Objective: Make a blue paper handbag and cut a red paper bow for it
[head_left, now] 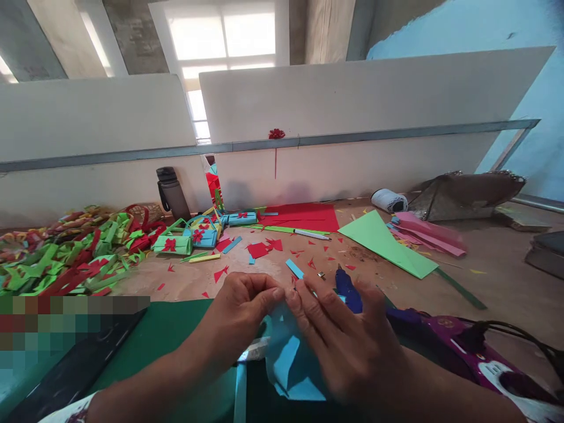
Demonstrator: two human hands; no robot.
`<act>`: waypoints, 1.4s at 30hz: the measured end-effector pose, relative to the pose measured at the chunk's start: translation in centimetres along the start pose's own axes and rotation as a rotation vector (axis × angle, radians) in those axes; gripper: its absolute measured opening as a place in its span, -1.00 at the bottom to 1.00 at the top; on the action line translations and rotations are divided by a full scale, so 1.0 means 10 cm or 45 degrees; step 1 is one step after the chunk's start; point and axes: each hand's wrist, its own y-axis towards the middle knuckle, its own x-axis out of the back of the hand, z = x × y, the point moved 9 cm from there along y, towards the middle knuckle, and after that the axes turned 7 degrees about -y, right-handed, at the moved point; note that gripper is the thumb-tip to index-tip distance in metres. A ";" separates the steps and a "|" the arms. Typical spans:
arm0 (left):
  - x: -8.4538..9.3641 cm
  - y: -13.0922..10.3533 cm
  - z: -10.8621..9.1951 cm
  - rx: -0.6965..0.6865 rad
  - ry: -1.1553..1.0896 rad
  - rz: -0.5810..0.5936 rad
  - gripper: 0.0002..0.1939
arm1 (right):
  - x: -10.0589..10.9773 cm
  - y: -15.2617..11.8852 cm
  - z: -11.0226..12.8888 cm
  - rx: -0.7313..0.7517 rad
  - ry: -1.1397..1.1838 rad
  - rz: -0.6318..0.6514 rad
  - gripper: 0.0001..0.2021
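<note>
A light blue folded paper piece (291, 367) is between my hands, low in the middle of the head view. My left hand (244, 311) pinches at its upper edge with thumb and forefinger. My right hand (348, 335) holds its right side, with the fingertips at the top edge close to my left thumb. What lies between the fingertips is hidden. Just beyond my right hand is a dark blue pointed nozzle (347, 289), seemingly of a glue gun. A small blue paper strip (294, 268) lies on the table ahead of my fingers.
Finished small paper bags with red bows (171, 244) stand at centre left beside a green and red paper heap (57, 258). Red sheet (304, 216), pen (311, 234), light green sheet (388, 244) and dark bottle (173, 194) lie or stand farther back. A purple corded tool (458, 338) lies right.
</note>
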 end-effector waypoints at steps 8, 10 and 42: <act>-0.06 0.01 0.09 0.042 0.126 0.126 -0.83 | -0.12 -0.02 -0.36 -0.322 0.379 0.065 -0.82; -0.03 0.02 0.10 0.046 0.164 0.100 -0.86 | -0.16 -0.03 -0.42 -0.408 0.468 0.103 -0.84; -0.04 0.00 -0.06 -0.050 -0.131 0.064 -0.95 | 0.06 0.08 -0.22 -0.166 0.339 0.050 -0.73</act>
